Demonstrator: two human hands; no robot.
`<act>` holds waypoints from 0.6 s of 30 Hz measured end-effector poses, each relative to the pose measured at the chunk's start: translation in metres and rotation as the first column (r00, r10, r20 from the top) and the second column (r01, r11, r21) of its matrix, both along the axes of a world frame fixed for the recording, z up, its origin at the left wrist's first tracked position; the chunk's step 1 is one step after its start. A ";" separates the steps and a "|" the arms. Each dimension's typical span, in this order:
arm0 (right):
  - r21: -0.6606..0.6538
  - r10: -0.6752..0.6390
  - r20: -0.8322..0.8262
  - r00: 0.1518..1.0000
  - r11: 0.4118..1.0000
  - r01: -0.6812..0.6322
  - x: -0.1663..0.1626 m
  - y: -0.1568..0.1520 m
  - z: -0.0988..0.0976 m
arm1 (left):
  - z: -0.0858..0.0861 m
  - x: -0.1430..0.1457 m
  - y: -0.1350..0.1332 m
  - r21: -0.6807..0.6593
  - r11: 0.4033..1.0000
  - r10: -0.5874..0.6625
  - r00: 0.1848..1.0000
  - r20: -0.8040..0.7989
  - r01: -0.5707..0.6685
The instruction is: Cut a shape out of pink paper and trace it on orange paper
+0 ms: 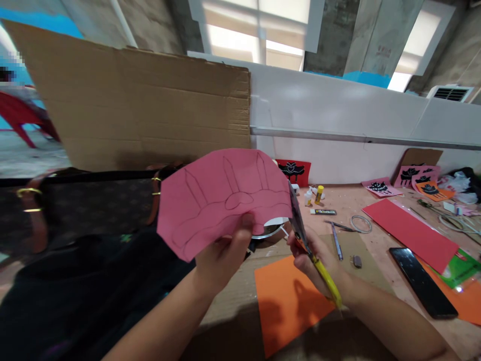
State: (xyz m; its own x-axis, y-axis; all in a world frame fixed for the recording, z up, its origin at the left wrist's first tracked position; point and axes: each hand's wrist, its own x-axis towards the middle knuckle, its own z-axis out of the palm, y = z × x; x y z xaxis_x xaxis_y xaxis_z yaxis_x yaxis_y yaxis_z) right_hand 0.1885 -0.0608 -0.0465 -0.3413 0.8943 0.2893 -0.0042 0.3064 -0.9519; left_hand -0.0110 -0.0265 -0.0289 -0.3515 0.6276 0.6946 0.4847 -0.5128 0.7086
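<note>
A pink sheet of paper (218, 200) with a pencil-like drawing of curved lines and pointed strips is held up in front of me. My left hand (229, 250) pinches its lower edge, thumb on the drawn side. In my right hand (315, 255) is a pair of scissors (326, 281) with yellow and orange handles. Their blades stand at the sheet's right edge, touching or nearly so. Below the hands lies an orange sheet of paper (285, 306) on the cardboard. A round, shiny-rimmed object (268, 231) is mostly hidden behind the pink sheet.
A phone (423, 283) and a red sheet (411, 233) lie to the right. Behind are a glue stick (319, 194), a pen (337, 241) and finished-looking paper cutouts (379, 187). A brown bag (93, 200) stands left, before a tall cardboard panel (158, 100).
</note>
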 end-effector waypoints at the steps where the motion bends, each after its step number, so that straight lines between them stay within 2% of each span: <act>1: -0.005 0.003 -0.001 1.000 1.000 -0.003 0.000 0.000 0.001 | 0.001 0.000 0.000 0.005 1.000 0.001 1.000 0.003 -0.001; 8: -0.017 -0.003 0.000 1.000 1.000 0.003 -0.002 -0.001 0.002 | 0.005 0.001 0.000 0.059 0.998 -0.008 1.000 -0.008 0.009; 14: -0.019 0.008 0.022 1.000 1.000 -0.008 0.000 0.000 0.004 | 0.007 0.000 0.001 0.112 0.990 -0.068 0.991 -0.119 0.082; 18: -0.033 0.000 0.037 0.999 0.999 0.002 0.000 0.000 0.006 | 0.009 -0.002 0.001 0.150 0.981 -0.108 0.988 -0.113 0.124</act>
